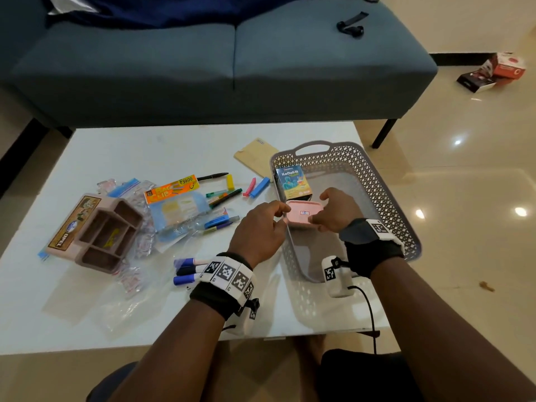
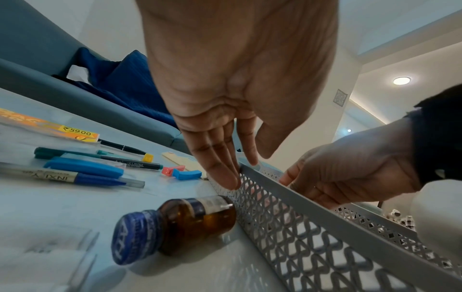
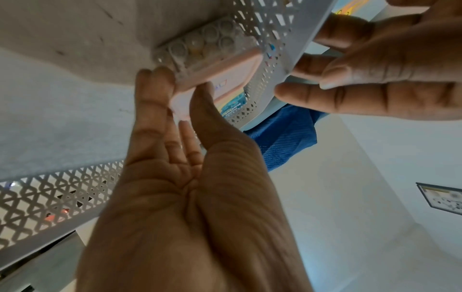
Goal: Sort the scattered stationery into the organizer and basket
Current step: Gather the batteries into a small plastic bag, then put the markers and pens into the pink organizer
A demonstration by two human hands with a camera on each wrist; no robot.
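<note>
My right hand (image 1: 329, 211) pinches a pink-lidded clear box (image 1: 304, 212) between thumb and fingers, low inside the grey lattice basket (image 1: 380, 184). The right wrist view shows the thumb on the pink lid (image 3: 222, 69) and the fingers (image 3: 155, 79) on its end. My left hand (image 1: 262, 227) is at the basket's left rim (image 2: 300, 197), its fingers (image 2: 225, 173) nearly straight and touching the outer wall. A Koflet-H carton (image 1: 293, 181) stands in the basket's far left corner. The brown compartment organizer (image 1: 101, 233) lies at the table's left.
Pens (image 1: 224, 195), clips (image 1: 258, 187), a bag-clip pack (image 1: 174, 188) and plastic bags lie between organizer and basket. Blue-capped markers (image 1: 188, 269) sit by my left wrist. An amber bottle (image 2: 187, 221) lies against the basket's outer wall. An envelope (image 1: 255, 158) and a sofa (image 1: 203, 68) are behind.
</note>
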